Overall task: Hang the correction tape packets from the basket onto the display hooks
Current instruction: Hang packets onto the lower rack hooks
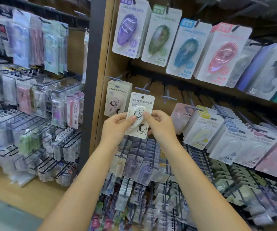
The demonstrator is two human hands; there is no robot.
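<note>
While both hands grip it at frame centre, the white carded correction tape packet (140, 115) stands nearly upright, long axis vertical, hang hole on top. Left hand (116, 126) and right hand (159, 125) pinch its sides. Matching hung packet (117, 99) sits just upper left; bare blue-grey hook (143, 88) above.

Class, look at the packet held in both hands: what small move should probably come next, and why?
Probably lift the white packet, held by the left hand and right hand, so its punched hole lines up with the bare hook just above. That hook carries nothing, and matching packets hang on the neighbouring hook.
</note>
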